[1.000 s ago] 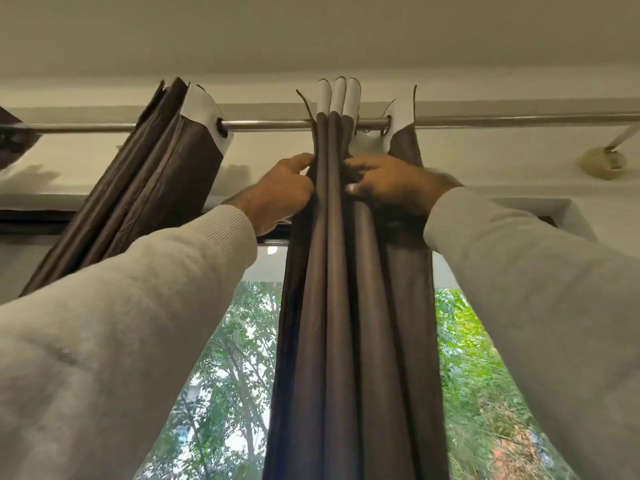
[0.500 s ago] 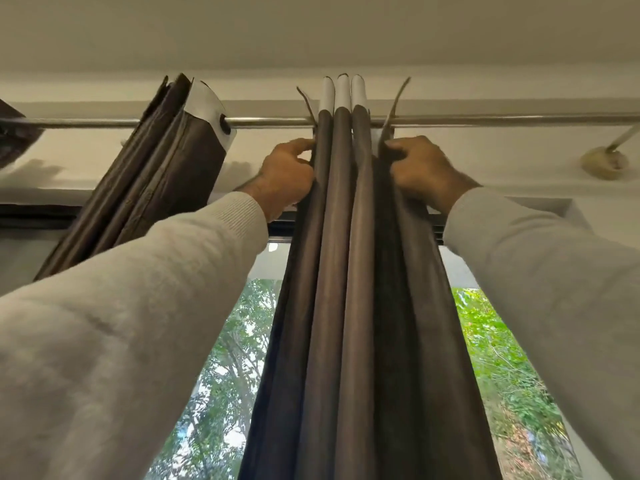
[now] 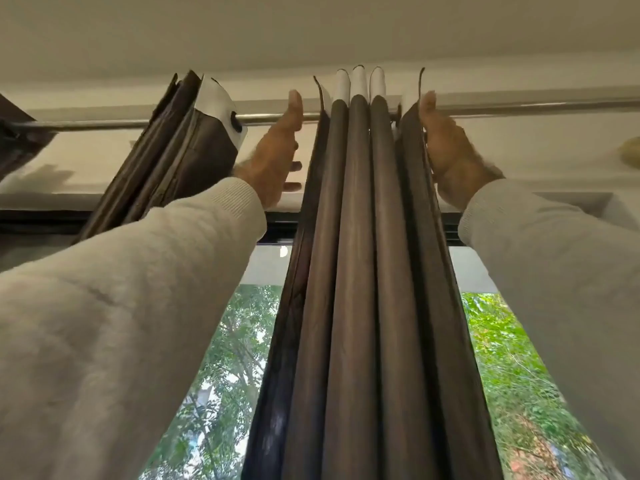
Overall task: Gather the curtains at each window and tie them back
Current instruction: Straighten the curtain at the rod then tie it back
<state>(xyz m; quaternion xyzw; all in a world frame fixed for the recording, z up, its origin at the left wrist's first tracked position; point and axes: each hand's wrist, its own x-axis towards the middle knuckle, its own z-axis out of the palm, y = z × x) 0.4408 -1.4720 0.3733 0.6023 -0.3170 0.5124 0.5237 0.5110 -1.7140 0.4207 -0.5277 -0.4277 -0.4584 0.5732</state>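
A dark brown curtain [image 3: 356,237] hangs gathered in tight folds from a metal rod [image 3: 519,107], its white-lined top standing above the rod. My left hand [image 3: 277,154] is raised just left of the bundle, fingers spread and holding nothing, a small gap from the fabric. My right hand [image 3: 446,147] lies flat against the bundle's right fold near the rod; its fingertips are partly hidden by the cloth. Both arms wear pale sleeves.
A second gathered brown curtain [image 3: 180,150] hangs on the same rod to the left, with a further piece of curtain [image 3: 17,133] at the far left edge. The window [image 3: 225,375] behind shows green trees. A rod bracket [image 3: 630,152] sits on the wall at right.
Both hands let go of the folds they were pinching and moved up toward the rod. The left hand opened beside the bundle; the right now rests flat on it. The folds sit tighter.
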